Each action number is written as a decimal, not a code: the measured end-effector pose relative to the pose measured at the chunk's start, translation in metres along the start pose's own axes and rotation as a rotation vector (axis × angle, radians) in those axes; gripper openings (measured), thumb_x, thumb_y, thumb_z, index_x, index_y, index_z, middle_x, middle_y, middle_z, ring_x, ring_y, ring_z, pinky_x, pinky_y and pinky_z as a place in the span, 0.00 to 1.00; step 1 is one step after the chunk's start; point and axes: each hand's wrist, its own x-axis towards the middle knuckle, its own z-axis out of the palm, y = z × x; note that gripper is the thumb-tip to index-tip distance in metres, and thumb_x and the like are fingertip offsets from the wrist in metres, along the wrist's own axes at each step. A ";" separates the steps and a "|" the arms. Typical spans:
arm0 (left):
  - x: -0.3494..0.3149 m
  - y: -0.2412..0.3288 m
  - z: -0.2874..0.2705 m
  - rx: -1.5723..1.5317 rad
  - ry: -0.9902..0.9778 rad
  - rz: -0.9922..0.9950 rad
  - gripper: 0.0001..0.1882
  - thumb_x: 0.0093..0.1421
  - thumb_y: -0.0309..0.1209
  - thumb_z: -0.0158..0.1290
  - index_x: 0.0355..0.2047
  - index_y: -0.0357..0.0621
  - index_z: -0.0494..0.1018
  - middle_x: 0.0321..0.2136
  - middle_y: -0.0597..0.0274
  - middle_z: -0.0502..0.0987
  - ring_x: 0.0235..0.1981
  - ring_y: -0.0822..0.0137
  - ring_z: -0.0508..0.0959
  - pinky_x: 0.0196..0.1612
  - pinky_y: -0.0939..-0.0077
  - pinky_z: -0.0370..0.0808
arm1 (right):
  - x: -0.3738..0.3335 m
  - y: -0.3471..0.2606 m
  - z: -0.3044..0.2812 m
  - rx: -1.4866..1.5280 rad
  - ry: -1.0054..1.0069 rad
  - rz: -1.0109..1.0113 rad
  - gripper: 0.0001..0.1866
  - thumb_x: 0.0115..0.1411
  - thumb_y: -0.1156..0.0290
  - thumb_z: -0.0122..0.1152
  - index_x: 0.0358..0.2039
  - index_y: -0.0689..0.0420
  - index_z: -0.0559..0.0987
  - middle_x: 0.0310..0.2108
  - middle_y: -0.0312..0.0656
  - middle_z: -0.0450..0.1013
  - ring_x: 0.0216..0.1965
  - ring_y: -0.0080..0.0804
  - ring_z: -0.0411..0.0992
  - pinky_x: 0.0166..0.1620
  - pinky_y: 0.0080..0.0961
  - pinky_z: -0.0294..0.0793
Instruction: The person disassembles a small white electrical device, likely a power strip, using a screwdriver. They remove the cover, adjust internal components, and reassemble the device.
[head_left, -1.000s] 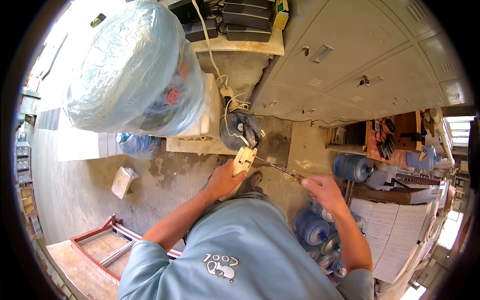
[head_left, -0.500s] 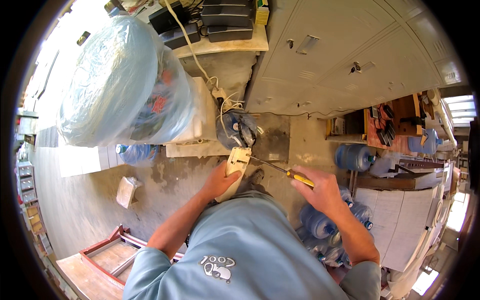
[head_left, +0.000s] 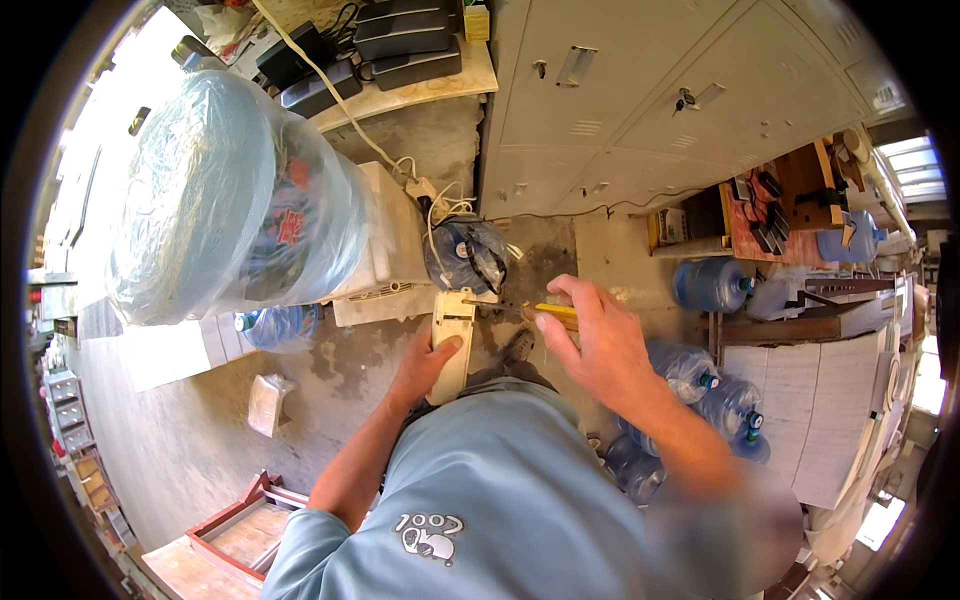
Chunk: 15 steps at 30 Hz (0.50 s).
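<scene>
Two hands busy: left hand (head_left: 422,366) clamped round the cream strip (head_left: 456,326) ahead of the shirt (head_left: 500,455), right hand (head_left: 606,347) pinching a yellow screwdriver (head_left: 556,314) at its side. Imo brace firmly, keep it straight.

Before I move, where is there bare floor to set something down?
Floor shows bare between the wrapped package and the left hand, and between the lockers and the right hand. Crowded: beside the right forearm, with water bottles.

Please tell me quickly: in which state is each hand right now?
Left hand: closed, holding the cream plastic strip.
Right hand: holding the yellow-handled screwdriver by its handle.
</scene>
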 end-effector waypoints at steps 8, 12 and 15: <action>-0.005 0.006 0.002 -0.083 0.012 -0.031 0.16 0.65 0.31 0.53 0.50 0.37 0.73 0.39 0.65 0.78 0.38 0.76 0.74 0.42 0.77 0.73 | 0.015 0.008 0.001 -0.160 -0.063 -0.095 0.15 0.62 0.61 0.61 0.41 0.58 0.71 0.28 0.47 0.76 0.27 0.43 0.75 0.28 0.38 0.73; -0.006 0.011 0.002 -0.116 -0.027 -0.032 0.15 0.65 0.30 0.52 0.50 0.37 0.72 0.39 0.66 0.78 0.38 0.77 0.74 0.41 0.77 0.73 | 0.019 0.005 0.002 -0.053 0.113 -0.233 0.16 0.60 0.62 0.62 0.42 0.58 0.71 0.23 0.45 0.75 0.22 0.44 0.74 0.25 0.37 0.72; -0.007 0.018 0.003 -0.027 -0.038 -0.037 0.15 0.65 0.31 0.52 0.49 0.37 0.72 0.39 0.66 0.78 0.37 0.77 0.74 0.40 0.77 0.73 | 0.019 -0.010 -0.009 -0.187 -0.176 0.135 0.16 0.58 0.66 0.64 0.43 0.58 0.71 0.30 0.45 0.74 0.33 0.43 0.75 0.35 0.36 0.74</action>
